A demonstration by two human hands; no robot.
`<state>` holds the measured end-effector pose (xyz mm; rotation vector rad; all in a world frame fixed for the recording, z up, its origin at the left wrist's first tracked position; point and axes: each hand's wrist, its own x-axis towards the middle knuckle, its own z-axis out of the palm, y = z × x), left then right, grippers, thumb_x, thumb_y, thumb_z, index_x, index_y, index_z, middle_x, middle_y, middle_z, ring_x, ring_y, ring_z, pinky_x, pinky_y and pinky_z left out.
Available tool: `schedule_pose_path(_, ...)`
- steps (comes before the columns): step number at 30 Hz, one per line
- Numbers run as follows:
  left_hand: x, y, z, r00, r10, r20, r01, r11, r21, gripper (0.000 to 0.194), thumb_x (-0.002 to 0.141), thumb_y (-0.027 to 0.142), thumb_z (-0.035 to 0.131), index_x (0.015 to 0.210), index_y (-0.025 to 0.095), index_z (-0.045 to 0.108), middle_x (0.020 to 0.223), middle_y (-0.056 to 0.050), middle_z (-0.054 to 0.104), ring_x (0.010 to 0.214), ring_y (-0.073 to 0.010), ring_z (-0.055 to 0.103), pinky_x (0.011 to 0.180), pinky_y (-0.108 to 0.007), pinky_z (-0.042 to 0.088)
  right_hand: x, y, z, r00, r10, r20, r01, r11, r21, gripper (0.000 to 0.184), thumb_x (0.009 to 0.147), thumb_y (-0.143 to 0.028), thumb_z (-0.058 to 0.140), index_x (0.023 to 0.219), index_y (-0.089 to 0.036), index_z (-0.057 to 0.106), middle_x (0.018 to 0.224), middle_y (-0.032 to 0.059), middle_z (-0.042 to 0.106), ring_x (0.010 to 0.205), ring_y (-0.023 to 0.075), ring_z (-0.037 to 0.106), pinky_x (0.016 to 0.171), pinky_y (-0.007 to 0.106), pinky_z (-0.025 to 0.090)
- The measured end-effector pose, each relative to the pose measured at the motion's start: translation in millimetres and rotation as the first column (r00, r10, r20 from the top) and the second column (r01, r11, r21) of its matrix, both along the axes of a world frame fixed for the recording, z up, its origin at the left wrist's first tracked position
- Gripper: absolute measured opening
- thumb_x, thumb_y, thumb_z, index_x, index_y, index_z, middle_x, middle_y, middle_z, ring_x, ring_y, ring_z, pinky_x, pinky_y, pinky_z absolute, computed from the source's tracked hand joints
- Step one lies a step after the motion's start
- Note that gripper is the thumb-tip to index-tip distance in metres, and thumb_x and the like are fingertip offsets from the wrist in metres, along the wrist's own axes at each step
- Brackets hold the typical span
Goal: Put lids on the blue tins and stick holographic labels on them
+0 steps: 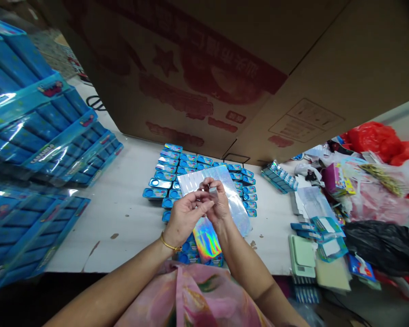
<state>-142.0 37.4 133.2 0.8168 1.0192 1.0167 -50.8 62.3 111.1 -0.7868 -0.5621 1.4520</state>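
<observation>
My left hand (pixel 185 217) and my right hand (pixel 217 203) meet above a shiny holographic sticker sheet (pixel 207 236). Their fingertips pinch a small silvery sticker (pixel 213 190) between them. The sheet lies over rows of small blue tins (pixel 177 169) spread on the white table (pixel 122 213). A gold bangle sits on my left wrist. Part of the sheet and several tins are hidden under my hands and forearms.
A large brown cardboard box (pixel 204 77) stands behind the tins. Stacks of blue wrapped packs (pixel 37 136) fill the left side. At the right lie a short row of blue tins (pixel 279 176), loose card packaging (pixel 323 236), red bags (pixel 375 136) and a black bag (pixel 381 245).
</observation>
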Motion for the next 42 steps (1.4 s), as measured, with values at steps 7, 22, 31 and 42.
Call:
schedule_pose_path(7,-1,-3,-5.1,1.0,0.008,-0.024,-0.008,1.0,0.002,0.025,0.063,0.034,0.065,0.079,0.014,0.064,0.069,-0.002,0.062,0.055,-0.0086,0.052,0.049,-0.019,0.042,0,-2,-6.9,0.992,0.002,0.129,-0.002,1.0,-0.003,0.033,0.055,-0.037,0.07,0.062,-0.021,0.043,0.077,-0.0012,0.048,0.067,0.0111,0.047,0.059,0.025,0.04)
schedule_pose_path(22,-10,1,-12.9,0.96,0.099,-0.264,-0.039,0.974,0.222,0.016,0.07,0.033,0.057,0.07,0.017,0.058,0.06,0.001,0.053,0.054,-0.0094,0.047,0.052,-0.021,0.037,2,-8,-14.7,0.962,-0.048,0.268,0.057,0.998,-0.023,0.017,0.062,-0.03,0.061,0.065,-0.019,0.048,0.078,-0.0003,0.052,0.062,0.0085,0.047,0.057,0.022,0.041)
schedule_pose_path(31,-23,1,-30.3,0.833,0.282,-0.476,0.043,0.825,0.564,0.009,0.073,0.024,0.051,0.067,0.021,0.057,0.073,-0.004,0.055,0.075,-0.0166,0.05,0.074,-0.028,0.039,8,-13,-23.7,0.705,-0.159,0.691,0.158,0.985,0.065,0.012,0.068,-0.027,0.058,0.064,-0.016,0.055,0.066,-0.0016,0.052,0.066,0.0107,0.048,0.066,0.024,0.039)
schedule_pose_path(42,-33,25,-62.1,0.885,0.463,0.055,-0.452,0.881,-0.14,0.025,0.059,0.035,0.065,0.068,0.017,0.05,0.05,0.006,0.041,0.044,-0.005,0.035,0.042,-0.018,0.027,-4,-3,-30.7,0.914,0.053,0.401,0.086,0.943,-0.322,0.019,0.055,-0.03,0.064,0.06,-0.015,0.055,0.051,-0.0047,0.05,0.048,0.0072,0.045,0.048,0.02,0.034)
